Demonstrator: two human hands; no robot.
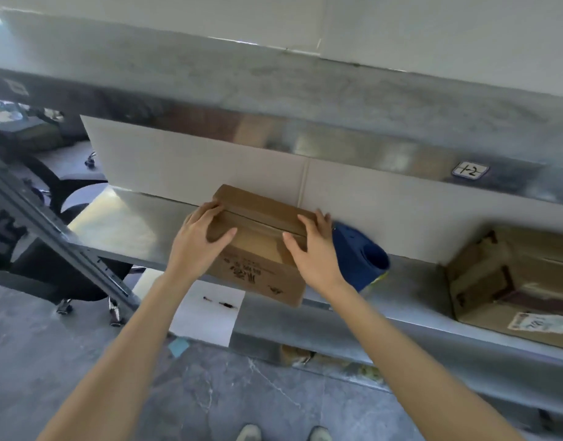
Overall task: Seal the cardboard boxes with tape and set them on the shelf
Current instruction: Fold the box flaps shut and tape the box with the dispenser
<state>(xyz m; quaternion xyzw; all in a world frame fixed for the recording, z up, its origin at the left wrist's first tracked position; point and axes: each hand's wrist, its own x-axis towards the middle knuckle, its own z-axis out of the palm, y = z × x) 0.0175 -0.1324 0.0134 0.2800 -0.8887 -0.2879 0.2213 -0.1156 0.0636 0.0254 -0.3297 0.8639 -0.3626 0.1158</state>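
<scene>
A small brown cardboard box (258,246) with shiny tape along its top seam sits at the front edge of a metal shelf (127,227), its near face overhanging slightly. My left hand (200,233) grips the box's left end, fingers over the top and thumb on the near side. My right hand (312,246) grips the right end the same way. Dark printed marks show on the box's near face.
A blue object (359,256) lies on the shelf right beside the box. A larger taped box (512,281) sits further right. A flat pale cardboard sheet (210,167) stands against the shelf back. Office chairs (70,192) stand at left on the grey floor.
</scene>
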